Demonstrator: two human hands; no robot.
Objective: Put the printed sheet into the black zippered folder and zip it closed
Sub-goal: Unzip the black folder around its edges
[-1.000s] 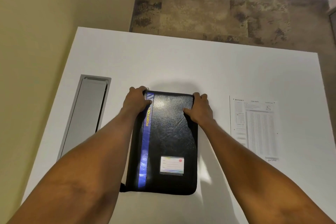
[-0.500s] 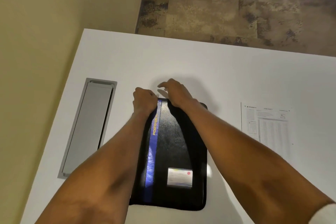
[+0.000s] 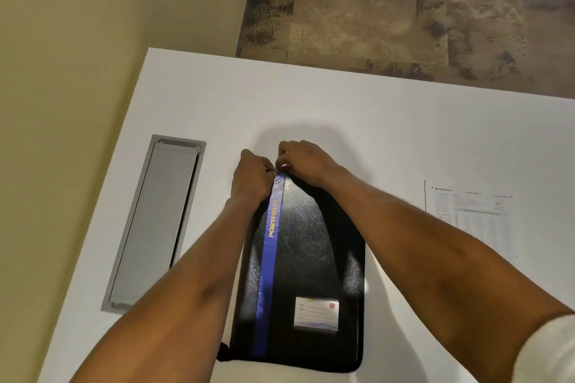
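Note:
The black zippered folder (image 3: 308, 261) lies closed and flat on the white table, with a blue stripe reading PORTFOLIO and a small label card near its front. My left hand (image 3: 251, 177) presses on its far left corner. My right hand (image 3: 303, 162) reaches across to the same corner, fingers pinched on a small metal zipper pull (image 3: 271, 169) between the two hands. The printed sheet (image 3: 473, 221) lies flat on the table to the right of the folder, apart from it.
A grey cable-tray lid (image 3: 155, 221) is set into the white table (image 3: 373, 109) at the left. A beige wall runs along the left side. Beyond the table's far edge is brown patterned carpet (image 3: 404, 25).
My right hand crossed from the folder's far right corner to the far left corner and closed on the zipper pull. My left hand stayed at that corner.

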